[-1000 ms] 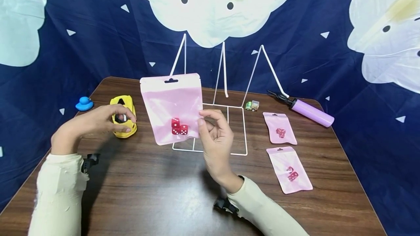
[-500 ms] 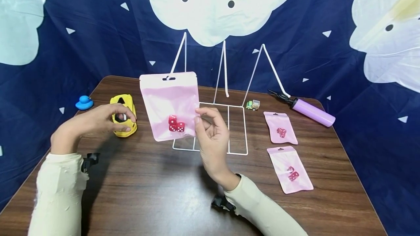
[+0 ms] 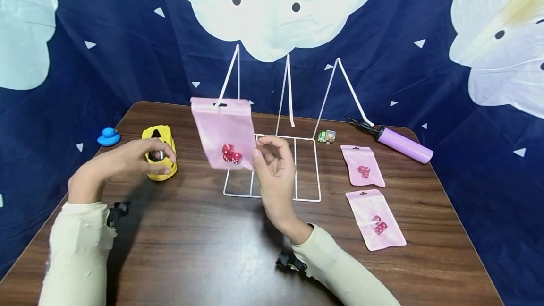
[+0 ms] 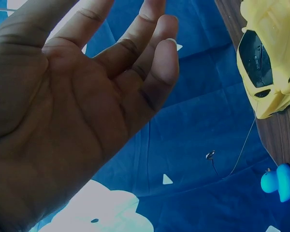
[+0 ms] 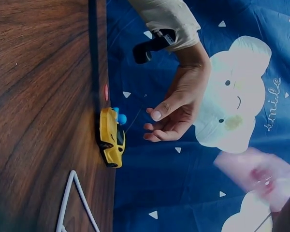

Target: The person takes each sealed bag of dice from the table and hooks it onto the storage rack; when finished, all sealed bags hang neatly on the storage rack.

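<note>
My right hand (image 3: 278,178) pinches the lower right edge of a pink zip bag (image 3: 221,126) between thumb and forefinger. Red dice (image 3: 231,154) show through the bag's bottom. At the bag's top, the tip of the left arm of a white wire rack (image 3: 228,73) meets the hang hole; the rod lies in front of the bag's top edge. In the right wrist view the bag (image 5: 256,174) is blurred at the lower right. My left hand (image 3: 127,157) is raised with loosely bent fingers and holds nothing. Behind it in the head view is a yellow toy car (image 3: 161,174).
Two more pink bags with dice, an upper one (image 3: 361,157) and a lower one (image 3: 374,209), lie on the right of the wooden table (image 3: 212,249). Behind them are a purple hand pump (image 3: 403,145) and a small toy truck (image 3: 327,137). A blue rubber duck (image 3: 109,137) is far left.
My right hand has carried the bag away from me, toward the rack's left arm. The bag's hole now sits at that arm's tip, and its top tilts back. My left hand has hardly moved.
</note>
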The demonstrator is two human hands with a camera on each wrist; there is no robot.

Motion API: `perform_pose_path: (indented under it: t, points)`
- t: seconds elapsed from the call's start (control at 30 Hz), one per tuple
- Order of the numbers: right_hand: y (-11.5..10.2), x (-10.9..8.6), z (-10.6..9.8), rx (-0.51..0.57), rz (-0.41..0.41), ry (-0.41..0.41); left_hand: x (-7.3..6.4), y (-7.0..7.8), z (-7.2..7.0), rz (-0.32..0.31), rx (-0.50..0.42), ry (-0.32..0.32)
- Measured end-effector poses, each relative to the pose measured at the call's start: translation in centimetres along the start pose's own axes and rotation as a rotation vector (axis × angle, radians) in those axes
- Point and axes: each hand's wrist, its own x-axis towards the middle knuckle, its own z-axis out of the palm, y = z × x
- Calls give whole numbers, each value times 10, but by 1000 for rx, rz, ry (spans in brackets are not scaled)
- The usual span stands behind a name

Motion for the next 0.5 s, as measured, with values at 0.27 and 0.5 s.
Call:
perform_pose_path:
  t: [0.27, 0.5]
  points:
    - [-3, 1, -3, -31, -53, 1, 0, 1, 3, 24, 17, 1]
    - [0, 0, -3, -6, -47, -31, 0, 1, 3, 36, 8, 3]
